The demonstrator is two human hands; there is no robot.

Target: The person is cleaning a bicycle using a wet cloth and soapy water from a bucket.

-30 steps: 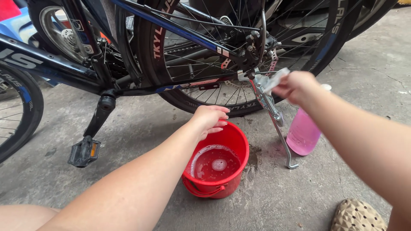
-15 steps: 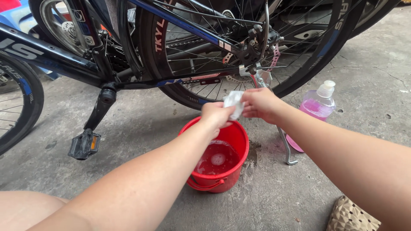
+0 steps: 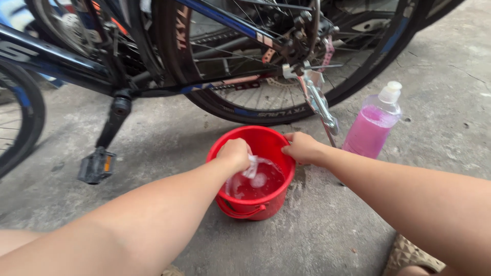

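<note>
A small red bucket point(image 3: 266, 138) of soapy water stands on the concrete under a blue and black bicycle point(image 3: 220, 30). My left hand point(image 3: 236, 153) is inside the bucket, closed on a white wet cloth point(image 3: 251, 164) that hangs down to the water. My right hand point(image 3: 303, 147) grips the bucket's right rim. The bicycle's rear wheel, chain and silver kickstand point(image 3: 322, 105) are just behind the bucket.
A clear bottle of pink liquid point(image 3: 374, 123) with a white cap stands right of the kickstand. A black pedal point(image 3: 95, 165) hangs low at the left, another wheel point(image 3: 20, 112) at far left. A woven sandal point(image 3: 409, 255) shows at bottom right.
My right hand brought the white cloth down from the kickstand area and passed it to my left hand, which lowered it into the bucket. My right hand then took hold of the rim.
</note>
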